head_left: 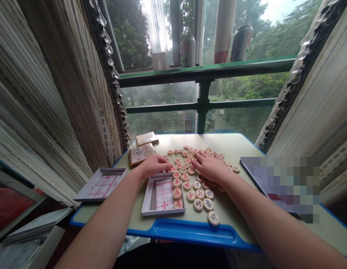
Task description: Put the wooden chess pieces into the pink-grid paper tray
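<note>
Pieces: wooden chess discs strewn mid-tabletop, with a column inside the open box.
Handling: likely light, hard and smooth; they slide easily and are best pinched by the rim.
Left hand: fingers together, laid on discs beside the box.
Right hand: fingers spread, palm down over the heap.
Room: blue-edged tabletop at a window, with blinds on either side.

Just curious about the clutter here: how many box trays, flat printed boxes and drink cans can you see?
Box trays: 2
Flat printed boxes: 2
Drink cans: 2
Total: 6
</note>
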Demonstrator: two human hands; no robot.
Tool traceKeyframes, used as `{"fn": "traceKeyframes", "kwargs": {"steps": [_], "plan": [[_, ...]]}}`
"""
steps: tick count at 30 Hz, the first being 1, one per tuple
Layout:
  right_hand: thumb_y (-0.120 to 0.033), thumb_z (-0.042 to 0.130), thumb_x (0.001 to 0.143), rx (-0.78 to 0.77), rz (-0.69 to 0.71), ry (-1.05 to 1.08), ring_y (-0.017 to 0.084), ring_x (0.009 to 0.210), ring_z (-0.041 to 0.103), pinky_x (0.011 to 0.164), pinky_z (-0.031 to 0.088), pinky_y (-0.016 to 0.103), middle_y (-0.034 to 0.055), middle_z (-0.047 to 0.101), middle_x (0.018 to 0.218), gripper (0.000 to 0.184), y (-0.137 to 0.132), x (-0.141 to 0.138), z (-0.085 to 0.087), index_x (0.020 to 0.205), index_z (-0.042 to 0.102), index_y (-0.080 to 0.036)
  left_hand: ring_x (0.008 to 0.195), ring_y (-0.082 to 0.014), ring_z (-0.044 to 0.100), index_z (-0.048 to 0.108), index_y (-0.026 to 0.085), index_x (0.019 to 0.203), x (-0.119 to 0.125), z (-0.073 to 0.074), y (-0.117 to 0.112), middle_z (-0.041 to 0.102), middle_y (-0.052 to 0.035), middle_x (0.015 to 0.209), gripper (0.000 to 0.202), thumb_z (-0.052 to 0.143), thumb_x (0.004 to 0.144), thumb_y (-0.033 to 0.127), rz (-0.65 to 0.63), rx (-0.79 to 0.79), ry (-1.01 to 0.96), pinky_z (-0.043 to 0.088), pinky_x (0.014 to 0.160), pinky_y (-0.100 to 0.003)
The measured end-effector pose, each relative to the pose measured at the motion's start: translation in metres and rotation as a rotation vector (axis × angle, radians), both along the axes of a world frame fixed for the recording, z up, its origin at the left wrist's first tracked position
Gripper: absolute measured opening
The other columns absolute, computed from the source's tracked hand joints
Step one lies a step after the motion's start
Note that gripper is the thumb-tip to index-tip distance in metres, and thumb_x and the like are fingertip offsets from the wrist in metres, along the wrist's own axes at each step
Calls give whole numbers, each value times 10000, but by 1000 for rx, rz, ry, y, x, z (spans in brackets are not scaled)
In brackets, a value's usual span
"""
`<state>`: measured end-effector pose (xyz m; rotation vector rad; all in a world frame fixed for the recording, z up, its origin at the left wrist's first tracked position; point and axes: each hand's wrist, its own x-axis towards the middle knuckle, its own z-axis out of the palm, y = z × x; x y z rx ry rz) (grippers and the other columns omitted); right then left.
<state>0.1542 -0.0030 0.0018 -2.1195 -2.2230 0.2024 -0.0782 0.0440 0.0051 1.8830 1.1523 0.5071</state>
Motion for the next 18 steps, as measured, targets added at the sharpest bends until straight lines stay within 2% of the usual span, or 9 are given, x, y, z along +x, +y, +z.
{"fn": "traceKeyframes", "kwargs": {"steps": [8,13,18], "plan": [[-583,126,910,24,-11,12,236,1413,182,1124,114,470,64,255,1533,696,0,0,-1,1465,291,-198,519,-103,469,691,118,656,0,-4,2,622,-32,596,343,681,643,460,38,-28,-51,331,498,-237],[-579,146,913,29,-4,34,234,1409,198,1122,138,456,67,263,1529,691,1,0,-1,1456,315,-187,460,-76,381,683,112,637,0,-3,2,548,-2,502,365,662,660,476,86,3,-56,259,459,-232],[-555,172,921,50,-13,37,237,1397,234,1115,176,432,68,304,1513,663,2,-1,-1,1440,350,-182,442,-68,362,657,121,578,3,0,0,558,-6,505,356,661,650,470,139,-5,-105,262,450,-235]]}}
